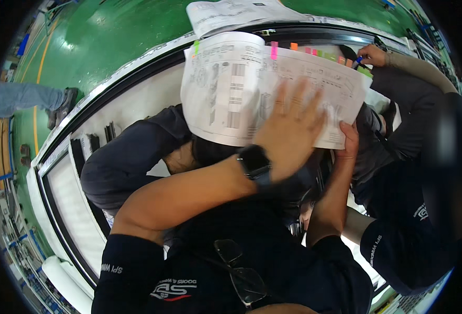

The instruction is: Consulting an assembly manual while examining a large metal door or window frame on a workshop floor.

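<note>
Paper fills the middle of the view: one sheaf of printed sheets (241, 89) with coloured tabs along its far edge, held up between the camera and the work below. The left hand (288, 131) lies flat on the sheets, fingers spread and released, a black wristwatch (254, 162) on its wrist. The right hand (348, 141) meets the near right edge of the sheaf, its fingers gone behind the paper, so whether it pinches the sheets cannot be told. A second loose sheet (231, 15) lies farther off, its top cut by the frame.

Much is hidden. A co-worker in a dark sleeve (131, 157) bends under the paper, head covered by it. On the far right another person's hand (372, 55) closes on a blue pen, its tip lost among the tabs. One pair of glasses (241, 277) hangs on the wearer's dark shirt, near the lower edge. A long white frame with black edging (69, 204) runs from near left to far right, mostly covered by bodies. On the green floor (110, 42) at far left, one jeans leg and shoe (32, 99) show, the rest cut off.
</note>
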Demonstrator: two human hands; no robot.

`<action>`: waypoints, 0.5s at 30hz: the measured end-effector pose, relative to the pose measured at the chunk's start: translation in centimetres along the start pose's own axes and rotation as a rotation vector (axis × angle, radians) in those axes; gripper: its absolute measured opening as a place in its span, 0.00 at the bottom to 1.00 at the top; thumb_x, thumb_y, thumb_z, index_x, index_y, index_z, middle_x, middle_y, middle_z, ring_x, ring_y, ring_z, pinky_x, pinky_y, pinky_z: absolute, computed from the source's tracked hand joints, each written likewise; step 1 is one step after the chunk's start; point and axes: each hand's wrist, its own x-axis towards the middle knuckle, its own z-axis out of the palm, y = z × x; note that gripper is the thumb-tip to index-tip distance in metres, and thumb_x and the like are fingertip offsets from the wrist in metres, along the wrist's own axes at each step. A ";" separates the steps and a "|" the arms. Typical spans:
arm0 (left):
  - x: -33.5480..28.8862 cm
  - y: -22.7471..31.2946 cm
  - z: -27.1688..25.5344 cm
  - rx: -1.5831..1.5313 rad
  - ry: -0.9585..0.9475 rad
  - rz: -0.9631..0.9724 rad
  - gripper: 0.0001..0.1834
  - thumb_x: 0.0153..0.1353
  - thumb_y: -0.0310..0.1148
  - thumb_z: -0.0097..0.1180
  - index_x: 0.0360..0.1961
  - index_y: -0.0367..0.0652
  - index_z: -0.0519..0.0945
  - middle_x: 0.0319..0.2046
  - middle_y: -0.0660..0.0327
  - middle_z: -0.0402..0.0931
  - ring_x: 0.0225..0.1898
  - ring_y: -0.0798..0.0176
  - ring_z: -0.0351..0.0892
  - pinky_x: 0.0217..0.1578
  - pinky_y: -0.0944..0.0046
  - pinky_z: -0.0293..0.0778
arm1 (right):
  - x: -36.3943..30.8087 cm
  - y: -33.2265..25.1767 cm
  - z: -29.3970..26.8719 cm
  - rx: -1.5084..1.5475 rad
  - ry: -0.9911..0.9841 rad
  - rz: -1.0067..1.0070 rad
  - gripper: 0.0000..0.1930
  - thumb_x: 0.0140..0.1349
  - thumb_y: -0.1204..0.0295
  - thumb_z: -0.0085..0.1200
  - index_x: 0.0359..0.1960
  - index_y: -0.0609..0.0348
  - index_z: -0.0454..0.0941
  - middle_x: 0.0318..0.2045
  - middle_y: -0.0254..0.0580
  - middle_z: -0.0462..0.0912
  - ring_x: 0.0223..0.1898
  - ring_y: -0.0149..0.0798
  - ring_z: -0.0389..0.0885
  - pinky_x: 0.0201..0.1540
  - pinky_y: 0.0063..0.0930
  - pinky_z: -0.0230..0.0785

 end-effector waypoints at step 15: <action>1.2 5.7 1.5 -0.276 -0.309 0.071 0.38 0.53 0.45 0.62 0.61 0.32 0.71 0.64 0.39 0.65 0.55 0.50 0.76 0.54 0.49 0.69 | 0.0 1.2 0.7 0.007 -0.013 0.036 0.32 0.53 0.79 0.57 0.63 0.66 0.67 0.54 0.52 0.78 0.52 0.47 0.79 0.59 0.37 0.71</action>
